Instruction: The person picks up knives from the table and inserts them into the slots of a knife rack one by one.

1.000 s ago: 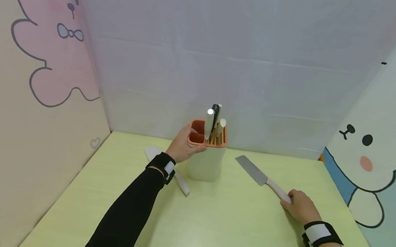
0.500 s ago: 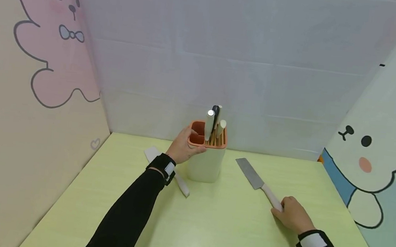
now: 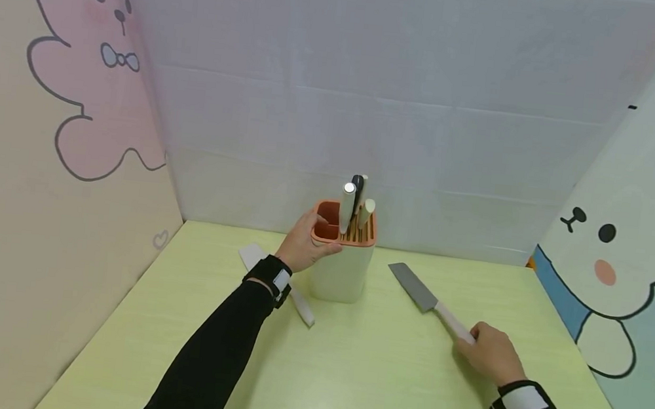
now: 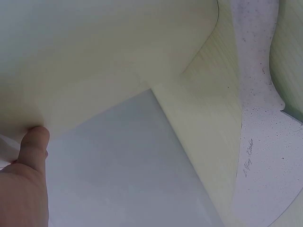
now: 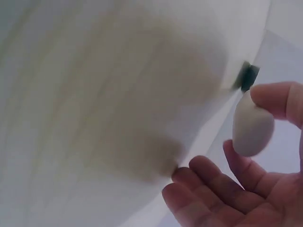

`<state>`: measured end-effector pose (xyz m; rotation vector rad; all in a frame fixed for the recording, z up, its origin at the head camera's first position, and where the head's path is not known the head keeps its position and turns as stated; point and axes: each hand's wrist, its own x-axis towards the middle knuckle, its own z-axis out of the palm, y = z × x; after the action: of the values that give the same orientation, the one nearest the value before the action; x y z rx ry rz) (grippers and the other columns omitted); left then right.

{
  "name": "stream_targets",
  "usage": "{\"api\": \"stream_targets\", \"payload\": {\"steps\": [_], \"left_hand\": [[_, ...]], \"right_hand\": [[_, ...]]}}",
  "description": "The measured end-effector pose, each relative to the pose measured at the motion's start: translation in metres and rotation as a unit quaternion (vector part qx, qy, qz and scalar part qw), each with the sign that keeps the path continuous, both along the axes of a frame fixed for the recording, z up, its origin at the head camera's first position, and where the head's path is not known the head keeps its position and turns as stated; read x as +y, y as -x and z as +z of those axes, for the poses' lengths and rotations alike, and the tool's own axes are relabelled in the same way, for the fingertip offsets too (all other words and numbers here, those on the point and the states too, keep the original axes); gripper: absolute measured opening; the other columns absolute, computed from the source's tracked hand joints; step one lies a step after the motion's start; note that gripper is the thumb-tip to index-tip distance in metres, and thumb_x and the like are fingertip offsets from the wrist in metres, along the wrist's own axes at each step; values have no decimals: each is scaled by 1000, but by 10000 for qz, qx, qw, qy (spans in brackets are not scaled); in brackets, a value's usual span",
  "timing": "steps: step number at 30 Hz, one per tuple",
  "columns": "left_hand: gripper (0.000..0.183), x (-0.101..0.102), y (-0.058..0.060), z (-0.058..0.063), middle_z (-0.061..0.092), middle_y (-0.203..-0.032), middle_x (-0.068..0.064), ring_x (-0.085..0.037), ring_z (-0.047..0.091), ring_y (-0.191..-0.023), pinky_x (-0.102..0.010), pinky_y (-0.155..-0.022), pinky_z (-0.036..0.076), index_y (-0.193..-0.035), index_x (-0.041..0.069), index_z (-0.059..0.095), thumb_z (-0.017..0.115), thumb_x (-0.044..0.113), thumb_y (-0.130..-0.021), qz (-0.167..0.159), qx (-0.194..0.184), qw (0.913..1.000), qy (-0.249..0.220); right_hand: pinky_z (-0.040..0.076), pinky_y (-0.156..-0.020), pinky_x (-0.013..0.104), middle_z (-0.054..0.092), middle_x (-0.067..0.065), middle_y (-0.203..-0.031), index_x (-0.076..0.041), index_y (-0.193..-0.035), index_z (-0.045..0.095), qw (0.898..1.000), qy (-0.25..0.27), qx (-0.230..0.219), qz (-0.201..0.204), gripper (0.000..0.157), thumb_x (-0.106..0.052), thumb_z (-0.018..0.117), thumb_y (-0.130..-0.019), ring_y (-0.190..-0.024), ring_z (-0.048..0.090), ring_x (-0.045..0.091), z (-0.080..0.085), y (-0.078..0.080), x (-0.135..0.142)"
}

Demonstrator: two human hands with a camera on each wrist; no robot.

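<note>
In the head view my left hand (image 3: 304,245) grips the left rim of a white knife block (image 3: 340,275) with an orange top. The thumb lies on its front wall, and fingertips reach over the rim of its open compartment. My right hand (image 3: 487,353) holds a grey-bladed kitchen knife (image 3: 414,288) by its pale handle, blade pointing away toward the back. In the right wrist view, thumb and index finger pinch the handle's rounded end (image 5: 253,125), other fingers loosely extended. Under my left wrist lies a white knife (image 3: 301,306); its speckled blade (image 4: 258,165) shows in the left wrist view.
Several handles stand upright in the block, among them a thick white handle (image 3: 346,207), a black handle (image 3: 356,191) and a short cream handle (image 3: 366,213). The pale green table (image 3: 358,379) meets a back wall (image 3: 457,144) close behind the block.
My right hand has come slightly nearer and left with the kitchen knife, then shifted a little back up and right. My left hand and the block stay in place.
</note>
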<state>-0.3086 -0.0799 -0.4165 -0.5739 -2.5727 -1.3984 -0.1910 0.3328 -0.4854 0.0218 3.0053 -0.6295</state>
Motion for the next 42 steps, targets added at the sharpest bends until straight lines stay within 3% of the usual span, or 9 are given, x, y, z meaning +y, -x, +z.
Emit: {"api": "stream_targets", "payload": {"steps": [7, 14, 17, 20, 27, 31, 34, 37, 42], "left_hand": [[62, 0, 0, 0, 44, -124, -2, -17, 45, -109, -37, -90, 45, -109, 16, 48, 67, 60, -70, 27, -40, 10000, 31], [62, 0, -2, 2, 44, -125, -2, -17, 45, -109, -38, -89, 45, -111, 16, 47, 67, 59, -70, 45, -52, 10000, 47], [64, 1, -2, 2, 44, -125, -4, -18, 45, -109, -39, -89, 46, -111, 16, 47, 67, 60, -70, 66, -37, 9999, 68], [64, 1, -2, 1, 43, -126, -4, -18, 45, -109, -39, -89, 46, -111, 16, 46, 67, 60, -70, 54, -25, 10000, 66], [64, 1, -2, 1, 43, -127, -4, -18, 45, -110, -39, -89, 46, -112, 15, 46, 66, 60, -71, 59, 2, 10000, 78], [66, 1, -5, 1, 38, -137, -6, -20, 43, -115, -41, -91, 45, -113, 13, 46, 66, 61, -71, 134, 34, 9997, 185], [66, 1, -7, 2, 33, -143, -8, -22, 40, -119, -42, -92, 44, -113, 12, 46, 65, 60, -72, 157, 47, 9996, 223], [66, 1, -6, 2, 31, -145, -8, -23, 39, -121, -42, -92, 44, -114, 12, 46, 65, 60, -73, 162, 58, 9996, 238], [66, 1, -3, 1, 37, -139, -6, -20, 44, -113, -39, -88, 46, -114, 13, 46, 65, 61, -72, 172, 65, 9996, 220]], "right_hand": [[44, -54, 32, 64, 7, -75, 4, -106, 48, 9872, 1449, -41, -667, 50, -42, 58, -87, -64, 57, 17, 6, 3, 7], [52, -64, 27, 59, 14, -94, 5, -122, 38, 9222, 3528, 78, -1583, 61, -41, 58, -89, -75, 59, 17, 5, 6, 9], [51, -65, 23, 52, 8, -96, 0, -120, 38, 8515, 4858, 79, -1971, 51, -37, 58, -90, -76, 53, 12, 8, 8, 9], [46, -65, 22, 42, 2, -93, -8, -113, 37, 7556, 6143, -41, -2275, 36, -31, 55, -92, -78, 44, 12, 12, 10, 11], [40, -77, 25, 27, -2, -88, -18, -107, 35, 4732, 8327, -154, -2872, 18, -25, 48, -96, -82, 35, 12, 16, 14, 17], [31, -98, 30, 27, -11, -108, -31, -120, 28, 3986, 8693, -112, -2919, 27, -35, 41, -97, -103, 37, 8, 12, 15, 19], [13, -111, 38, 5, -10, -147, -42, -141, 4, 3830, 8876, -280, -2543, 53, -47, 31, -96, -135, 15, 13, 8, 16, 20], [3, -112, 39, -16, -18, -150, -44, -139, -17, 3835, 8987, -351, -2101, 60, -51, 24, -95, -138, -1, 8, 5, 18, 21], [11, -110, 39, -13, -18, -151, -43, -142, -10, 4506, 8643, 42, -2237, 65, -30, 37, -98, -139, 7, 14, 2, 22, 18]]}}
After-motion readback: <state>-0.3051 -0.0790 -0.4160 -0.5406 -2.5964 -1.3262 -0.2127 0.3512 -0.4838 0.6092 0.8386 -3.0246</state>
